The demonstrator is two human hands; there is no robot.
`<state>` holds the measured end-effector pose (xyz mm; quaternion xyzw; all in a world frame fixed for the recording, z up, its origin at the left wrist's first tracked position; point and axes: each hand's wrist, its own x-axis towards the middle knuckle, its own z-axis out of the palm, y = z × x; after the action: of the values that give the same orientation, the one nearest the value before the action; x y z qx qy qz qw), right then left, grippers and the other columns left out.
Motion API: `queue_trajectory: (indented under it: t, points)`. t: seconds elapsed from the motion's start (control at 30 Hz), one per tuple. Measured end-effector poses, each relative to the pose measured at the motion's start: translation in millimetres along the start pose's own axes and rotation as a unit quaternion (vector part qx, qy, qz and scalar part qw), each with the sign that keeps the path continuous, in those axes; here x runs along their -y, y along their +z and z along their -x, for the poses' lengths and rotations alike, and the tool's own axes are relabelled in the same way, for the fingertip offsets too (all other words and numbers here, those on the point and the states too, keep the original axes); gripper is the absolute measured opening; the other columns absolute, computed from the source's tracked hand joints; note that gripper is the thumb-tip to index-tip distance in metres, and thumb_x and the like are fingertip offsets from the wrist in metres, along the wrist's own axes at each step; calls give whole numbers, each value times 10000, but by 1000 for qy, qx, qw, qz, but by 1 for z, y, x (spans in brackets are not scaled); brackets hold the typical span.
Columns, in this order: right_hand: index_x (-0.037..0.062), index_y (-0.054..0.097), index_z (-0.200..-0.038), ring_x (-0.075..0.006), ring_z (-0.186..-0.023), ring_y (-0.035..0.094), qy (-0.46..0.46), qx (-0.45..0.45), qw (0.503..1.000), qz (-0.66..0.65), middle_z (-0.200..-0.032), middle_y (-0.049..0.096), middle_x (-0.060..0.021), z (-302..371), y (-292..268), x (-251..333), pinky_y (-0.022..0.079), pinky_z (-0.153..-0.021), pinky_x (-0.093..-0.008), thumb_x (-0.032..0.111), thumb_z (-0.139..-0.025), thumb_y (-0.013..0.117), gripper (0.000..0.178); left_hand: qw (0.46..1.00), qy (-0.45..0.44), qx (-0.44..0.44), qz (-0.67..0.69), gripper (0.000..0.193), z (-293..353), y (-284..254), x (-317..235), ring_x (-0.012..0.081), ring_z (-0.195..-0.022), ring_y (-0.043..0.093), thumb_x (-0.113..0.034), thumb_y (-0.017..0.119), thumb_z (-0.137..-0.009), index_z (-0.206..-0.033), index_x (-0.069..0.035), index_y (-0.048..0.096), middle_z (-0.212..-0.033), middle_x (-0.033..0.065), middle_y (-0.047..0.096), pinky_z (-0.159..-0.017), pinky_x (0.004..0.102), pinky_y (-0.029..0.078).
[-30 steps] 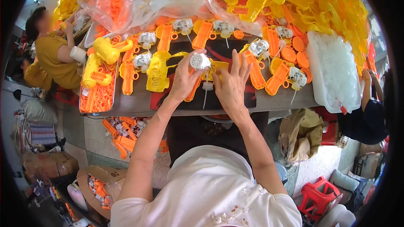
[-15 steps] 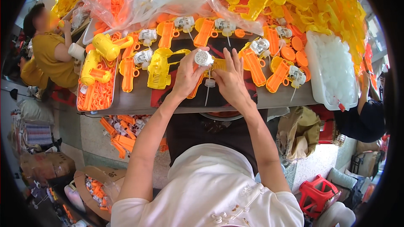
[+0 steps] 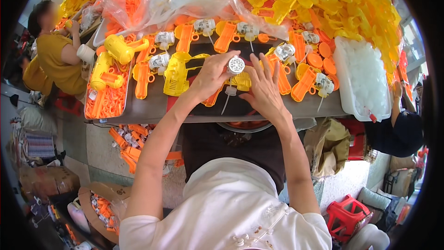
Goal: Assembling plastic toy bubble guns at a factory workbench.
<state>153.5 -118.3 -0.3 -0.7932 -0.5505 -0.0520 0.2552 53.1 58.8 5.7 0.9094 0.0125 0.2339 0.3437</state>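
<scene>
Over the dark mat, my left hand (image 3: 212, 78) is closed around a half-built toy gun (image 3: 242, 82) of yellow and orange plastic. A round white part with a patterned face (image 3: 236, 65) points up from it, and a thin white tube (image 3: 226, 103) hangs below. At its right side my right hand (image 3: 268, 90) is open, fingers spread, thumb apart. Whether a fingertip touches the toy I cannot tell. Just left of my left hand lies a yellow shell half (image 3: 176, 75). Orange-and-yellow gun halves with white mechanisms (image 3: 303, 83) lie in an arc around both hands.
A tray of small orange parts (image 3: 121, 104) with two yellow toy guns on it stands left. At right is a white bin of translucent pieces (image 3: 365, 83). Yellow shells (image 3: 333, 4) pile at the back beside a plastic bag (image 3: 162, 0). Two people work at the sides.
My right hand has come away from the toy gun, its fingers spreading as it moved a little right. My left hand, still holding the toy, has shifted slightly right.
</scene>
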Motion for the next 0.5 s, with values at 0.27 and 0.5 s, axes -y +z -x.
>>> queue_trajectory:
  t: [0.27, 0.5]
  points:
    - [84, 410, -1364, -329, -1245, 477, -30, -36, 985, -166, -1273, 528, -136, -8, -13, 5, 233, -1169, -496, 91, -689, 804, 781, 995, -48, -10, 87, 469, 1, -21, -1, 210, -1181, 601, -16, 691, -852, -1295, -37, 536, -1257, 100, 645, -1016, 341, 462]
    - [64, 313, -1472, -290, -1217, 514, 38, -63, 957, -280, -1288, 517, -151, -10, -7, 5, 422, -1038, -381, 97, -726, 819, 903, 997, 22, 64, 42, 452, -16, -38, -14, 286, -1138, 597, -89, 716, -834, -1273, -52, 611, -1220, 119, 657, -980, 386, 450]
